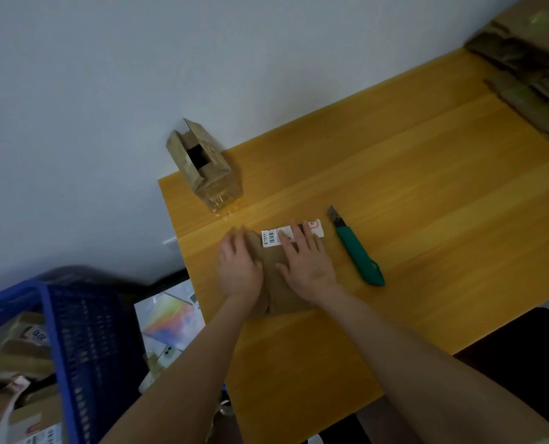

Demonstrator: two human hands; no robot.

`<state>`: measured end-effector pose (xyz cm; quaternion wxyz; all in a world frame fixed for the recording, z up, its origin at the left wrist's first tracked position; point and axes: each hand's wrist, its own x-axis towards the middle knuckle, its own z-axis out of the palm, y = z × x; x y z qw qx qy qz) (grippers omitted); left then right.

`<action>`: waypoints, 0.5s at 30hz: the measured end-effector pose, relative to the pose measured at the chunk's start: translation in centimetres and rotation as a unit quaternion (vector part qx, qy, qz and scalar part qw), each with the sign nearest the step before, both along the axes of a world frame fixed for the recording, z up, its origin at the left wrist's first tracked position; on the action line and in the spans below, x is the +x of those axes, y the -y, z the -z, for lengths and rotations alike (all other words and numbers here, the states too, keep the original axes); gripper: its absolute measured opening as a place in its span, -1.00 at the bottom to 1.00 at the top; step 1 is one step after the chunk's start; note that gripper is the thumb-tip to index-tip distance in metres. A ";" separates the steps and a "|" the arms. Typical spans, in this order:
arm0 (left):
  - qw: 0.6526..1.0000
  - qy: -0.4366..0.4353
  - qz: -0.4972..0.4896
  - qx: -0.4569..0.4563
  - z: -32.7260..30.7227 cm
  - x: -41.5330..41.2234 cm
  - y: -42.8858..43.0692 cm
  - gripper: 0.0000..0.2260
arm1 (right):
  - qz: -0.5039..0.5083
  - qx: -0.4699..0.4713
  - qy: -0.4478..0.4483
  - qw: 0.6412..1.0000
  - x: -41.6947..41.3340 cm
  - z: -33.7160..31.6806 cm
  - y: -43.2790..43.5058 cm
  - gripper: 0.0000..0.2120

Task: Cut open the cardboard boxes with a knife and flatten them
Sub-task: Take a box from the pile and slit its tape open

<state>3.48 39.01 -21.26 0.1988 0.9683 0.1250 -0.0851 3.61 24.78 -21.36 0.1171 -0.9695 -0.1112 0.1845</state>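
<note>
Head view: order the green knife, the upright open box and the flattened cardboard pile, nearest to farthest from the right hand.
1. green knife, beside the right hand
2. upright open box, far-left corner
3. flattened cardboard pile, far right

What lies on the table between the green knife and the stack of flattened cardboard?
Nothing: in the head view, only bare table separates the green knife from the stack of flattened cardboard.

I see both palms, left hand (239, 270) and right hand (306, 261), pressing the flattened box (274, 283) onto the table (427, 187) (knife (358, 248) lying just beside); another box (202, 161) stands upright.
</note>
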 end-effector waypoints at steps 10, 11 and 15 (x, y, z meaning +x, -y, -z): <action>0.970 0.035 0.214 0.113 5.7 -1.3 -0.8 -0.48 | -0.002 -0.041 0.022 0.999 -0.4 4.2 -0.4 -0.32; 0.969 0.033 0.216 0.115 5.7 -1.2 -0.8 -0.47 | -0.003 -0.043 0.020 0.999 -0.4 4.1 -0.4 -0.33; 0.966 0.030 0.225 0.126 5.1 -1.3 -0.7 -0.46 | -0.003 -0.044 0.019 0.999 -0.6 4.0 -0.4 -0.33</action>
